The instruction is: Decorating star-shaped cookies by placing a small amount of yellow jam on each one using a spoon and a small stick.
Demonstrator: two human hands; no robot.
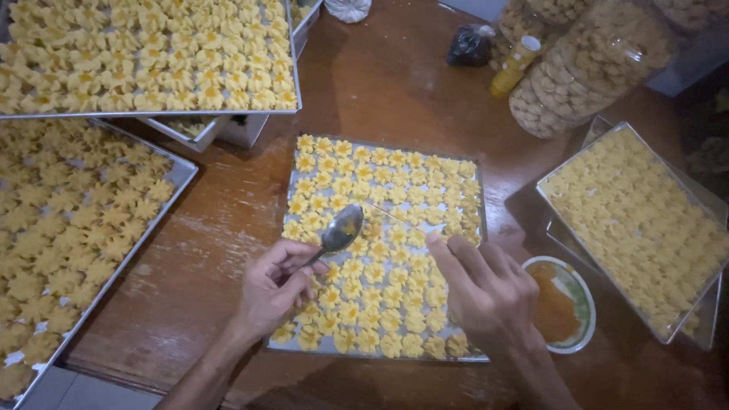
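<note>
Middle of the worktop (380, 83) sits a metal tray (292, 182) packed with little yellow flower cookies (395, 228). The left hand (269, 292) pinches a metal spoon (338, 231) by the handle, bowl hovering over the cookies; the right hand (486, 292) grips a thin stick (399, 219) between its fingertips, tip over the same rows. Cookies look light and crumbly, so probably safest lifted by their sides. Not much free room: more trays crowd the left edge, a small dish of orange filling (558, 304) sits just right.
</note>
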